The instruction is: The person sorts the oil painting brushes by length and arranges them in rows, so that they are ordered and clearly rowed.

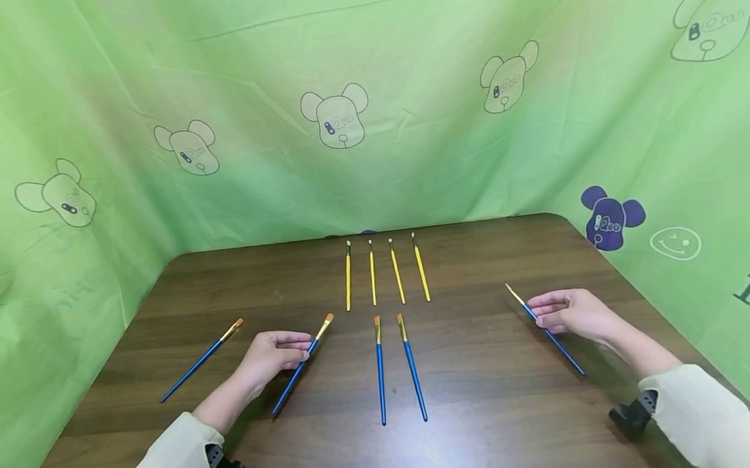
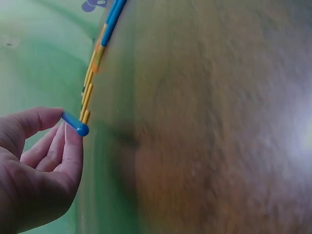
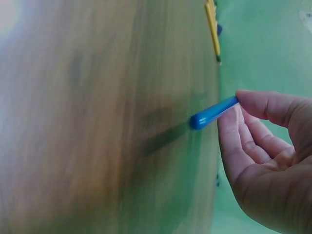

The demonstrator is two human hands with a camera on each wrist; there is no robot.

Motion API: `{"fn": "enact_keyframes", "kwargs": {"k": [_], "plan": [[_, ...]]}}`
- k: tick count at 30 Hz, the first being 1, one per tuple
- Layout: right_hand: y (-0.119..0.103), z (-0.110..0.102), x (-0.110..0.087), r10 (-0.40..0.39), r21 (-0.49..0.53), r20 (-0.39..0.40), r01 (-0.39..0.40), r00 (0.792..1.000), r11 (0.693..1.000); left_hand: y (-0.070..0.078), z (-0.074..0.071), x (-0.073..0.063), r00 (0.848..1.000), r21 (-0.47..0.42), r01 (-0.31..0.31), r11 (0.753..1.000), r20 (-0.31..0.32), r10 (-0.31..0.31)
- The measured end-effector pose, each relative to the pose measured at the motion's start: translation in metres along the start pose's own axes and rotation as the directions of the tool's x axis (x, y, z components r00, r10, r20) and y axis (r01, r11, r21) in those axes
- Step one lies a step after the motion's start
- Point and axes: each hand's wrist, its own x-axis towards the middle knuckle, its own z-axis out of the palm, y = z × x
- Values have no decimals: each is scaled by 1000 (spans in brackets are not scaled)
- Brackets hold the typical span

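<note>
My left hand (image 1: 272, 359) pinches a blue-handled paintbrush (image 1: 292, 385) between thumb and fingers, its orange bristles pointing up and to the right. In the left wrist view the rounded blue handle end (image 2: 83, 129) faces the camera. On the right, my right hand (image 1: 573, 313) pinches another blue paintbrush (image 1: 564, 353), a thin one whose tip points up and to the left. Its handle end (image 3: 197, 121) appears in the right wrist view, held above the table with a shadow beneath. One blue paintbrush (image 1: 194, 368) lies slanted on the table, left of my left hand.
Two blue paintbrushes, a left one (image 1: 380, 375) and a right one (image 1: 415, 380), lie mid-table. Behind them several yellow paintbrushes (image 1: 373, 276) lie in a row near the far edge. A green printed curtain (image 1: 410, 168) encloses the brown wooden table (image 1: 479, 398) at the back and sides.
</note>
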Motion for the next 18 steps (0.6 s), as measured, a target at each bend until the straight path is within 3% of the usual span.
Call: {"fn": "enact_keyframes", "kwargs": {"k": [9,18], "plan": [[-22,27,3,17,41,13,-18,1000,999,5,12,1,1000,-60,14,998,-8,-15],[-35,58,10,40,135,95,-53,995,989,10,30,0,999,-139,32,990,20,-30]]}}
